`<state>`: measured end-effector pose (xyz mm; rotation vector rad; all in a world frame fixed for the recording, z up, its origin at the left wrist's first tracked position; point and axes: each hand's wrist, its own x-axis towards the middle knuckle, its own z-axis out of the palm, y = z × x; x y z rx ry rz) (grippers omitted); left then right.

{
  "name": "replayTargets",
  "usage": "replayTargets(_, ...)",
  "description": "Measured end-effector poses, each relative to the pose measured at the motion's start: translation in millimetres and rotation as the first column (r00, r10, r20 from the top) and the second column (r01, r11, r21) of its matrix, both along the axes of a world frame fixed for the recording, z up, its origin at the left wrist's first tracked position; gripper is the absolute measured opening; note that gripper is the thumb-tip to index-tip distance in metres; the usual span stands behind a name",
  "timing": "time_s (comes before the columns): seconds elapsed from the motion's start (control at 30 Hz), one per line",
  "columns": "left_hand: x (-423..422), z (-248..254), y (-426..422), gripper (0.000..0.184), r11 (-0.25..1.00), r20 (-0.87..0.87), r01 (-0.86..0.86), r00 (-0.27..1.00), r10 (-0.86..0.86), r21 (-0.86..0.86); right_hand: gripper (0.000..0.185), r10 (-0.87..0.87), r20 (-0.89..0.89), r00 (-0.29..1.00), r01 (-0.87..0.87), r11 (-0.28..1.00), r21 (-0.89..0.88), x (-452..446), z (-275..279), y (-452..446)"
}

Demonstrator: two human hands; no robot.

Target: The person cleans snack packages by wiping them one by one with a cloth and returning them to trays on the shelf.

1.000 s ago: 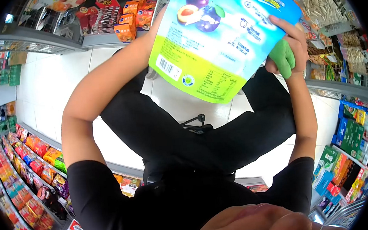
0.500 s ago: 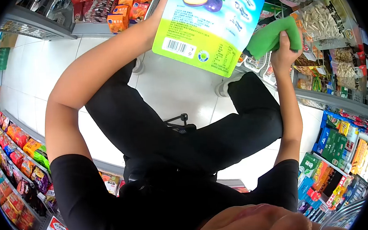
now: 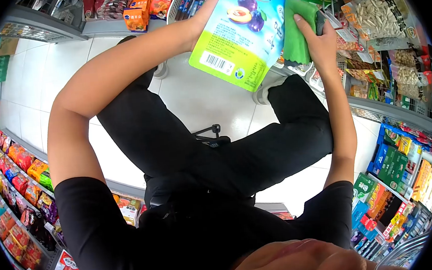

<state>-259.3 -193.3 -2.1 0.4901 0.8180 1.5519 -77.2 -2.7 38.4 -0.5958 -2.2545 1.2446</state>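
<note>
My left hand (image 3: 205, 20) holds a blue and green plum snack pouch (image 3: 233, 45) by its left edge, the fingers partly hidden behind it. Plums, printed text and a barcode show on the side facing me. In my right hand (image 3: 322, 44) is a folded green cloth (image 3: 300, 27) with a dark grey underside, the thumb pressed on top of it. The cloth lies against or just in front of the pouch's right edge; contact is hard to make out.
Orange snack packs (image 3: 137, 15) and a white basket (image 3: 193, 2) with dark sticks stand on the shelf ahead. Bagged seeds (image 3: 377, 20) hang at the right. Packed shelves (image 3: 22, 183) line the left. My black-trousered legs (image 3: 150, 135) spread over the white tiled floor (image 3: 202, 93).
My right hand has moved left with the green cloth, up to the pouch's edge. The pouch has shifted slightly and tilted, showing more of its upper print.
</note>
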Motion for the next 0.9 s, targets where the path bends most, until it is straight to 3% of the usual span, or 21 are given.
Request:
replayTargets(0.07,6.9,-1.7,-0.2,0.075,0.999,-0.014,-0.011,1.000,0.011,-0.036,0.040,0.093,-0.020,0.995,-0.092,0.995,0.027,0.4,-3.3,-1.5)
replayTargets(0.1,9.1,-3.1,0.2,0.075,0.999,-0.020,-0.015,1.000,0.014,-0.052,0.040,0.108,-0.010,0.994,-0.106,0.983,0.150,0.1,-7.7,0.9)
replayTargets(0.2,19.9,-6.7,1.2,0.077,0.995,-0.019,-0.012,1.000,0.010,-0.100,0.043,0.025,0.016,1.000,-0.029,0.965,0.262,-1.0,-13.7,16.0)
replayTargets(0.33,30.4,-5.4,-0.6,0.079,0.989,0.003,0.007,1.000,-0.007,-0.150,0.045,0.017,0.059,0.998,-0.023,0.993,0.115,2.5,-11.3,18.1)
replayTargets(0.37,32.5,-4.0,-1.5,0.078,0.988,0.022,0.025,1.000,-0.022,-0.152,0.042,0.029,0.038,0.999,-0.039,0.953,0.299,3.5,-15.3,17.8)
replayTargets(0.5,36.3,-20.2,1.8,0.079,0.981,0.070,0.077,0.995,-0.065,-0.176,0.040,0.222,-0.012,0.975,-0.194,0.875,0.443,-1.2,-10.3,7.2)
replayTargets(0.63,39.5,-28.1,-0.4,0.080,0.966,0.073,0.167,0.985,-0.155,-0.198,0.040,0.031,0.034,0.999,-0.039,0.964,0.262,-3.9,-15.2,15.8)
replayTargets(0.83,45.9,-32.4,-2.0,0.077,0.938,0.110,0.262,0.964,-0.243,-0.229,0.038,0.140,0.072,0.987,-0.157,0.915,0.373,-2.6,-2.6,-0.6)
replayTargets(0.9,46.6,-35.6,-1.8,0.075,0.924,0.137,0.307,0.950,-0.282,-0.230,0.037,0.094,0.098,0.991,-0.120,0.944,0.309,-3.2,-7.5,7.0)
